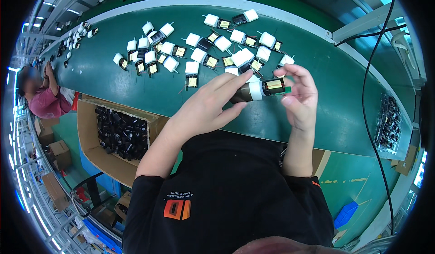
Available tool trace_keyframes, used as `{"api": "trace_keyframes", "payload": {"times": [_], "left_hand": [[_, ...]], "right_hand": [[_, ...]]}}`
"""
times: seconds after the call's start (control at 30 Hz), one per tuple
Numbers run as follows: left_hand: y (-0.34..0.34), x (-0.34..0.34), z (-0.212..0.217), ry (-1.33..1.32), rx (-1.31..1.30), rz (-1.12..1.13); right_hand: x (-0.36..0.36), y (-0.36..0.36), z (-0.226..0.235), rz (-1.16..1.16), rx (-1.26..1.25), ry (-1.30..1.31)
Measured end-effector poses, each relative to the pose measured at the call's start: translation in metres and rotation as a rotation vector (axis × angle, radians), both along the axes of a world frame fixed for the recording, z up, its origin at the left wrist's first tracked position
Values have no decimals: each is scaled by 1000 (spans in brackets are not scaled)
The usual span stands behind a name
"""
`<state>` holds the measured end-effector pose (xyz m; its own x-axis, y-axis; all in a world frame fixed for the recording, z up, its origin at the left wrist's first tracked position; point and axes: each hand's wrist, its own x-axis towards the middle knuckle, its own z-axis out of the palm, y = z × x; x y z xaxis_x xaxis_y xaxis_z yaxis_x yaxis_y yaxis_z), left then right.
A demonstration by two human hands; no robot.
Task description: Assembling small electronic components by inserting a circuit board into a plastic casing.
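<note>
My left hand [206,102] is closed round a part made of a dark cylinder, a white collar [256,90] and a black end with a tan label [273,86]. A small green piece [287,90] sticks out at its right tip. My right hand [302,95] surrounds that tip with curved fingers, thumb and forefinger apart; whether they touch it I cannot tell. A thin wire runs from the tip across the right palm. Just beyond my hands lie several similar white-and-black parts [192,68] on the green table [204,102].
An open cardboard box [86,120] of black pieces stands at the table's near left edge. To the right lies a clear plastic tray [389,125] of dark parts, with a black cable [372,63] hanging in front. A person [43,93] sits farther left. A blue bin [346,214] is on the floor.
</note>
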<state>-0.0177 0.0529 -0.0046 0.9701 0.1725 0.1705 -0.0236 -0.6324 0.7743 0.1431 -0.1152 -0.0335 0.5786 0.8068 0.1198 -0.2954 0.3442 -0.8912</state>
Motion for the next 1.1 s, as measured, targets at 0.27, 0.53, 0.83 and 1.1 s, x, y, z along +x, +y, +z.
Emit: {"api": "trace_keyframes", "payload": {"times": [0.27, 0.53, 0.83, 1.1], "left_hand": [[-5, 4, -15, -171, -489, 118], [-11, 20, -9, -391, -111, -48], [-21, 28, 4, -416, -133, -119], [-40, 37, 7, -453, -100, -136]], "right_hand": [[-10, -1, -8, -6, -115, -44], [-7, -4, -35, 247, 159, 435], [-8, -9, -45, 331, 198, 517], [-24, 10, -65, 473, 574, 786]]}}
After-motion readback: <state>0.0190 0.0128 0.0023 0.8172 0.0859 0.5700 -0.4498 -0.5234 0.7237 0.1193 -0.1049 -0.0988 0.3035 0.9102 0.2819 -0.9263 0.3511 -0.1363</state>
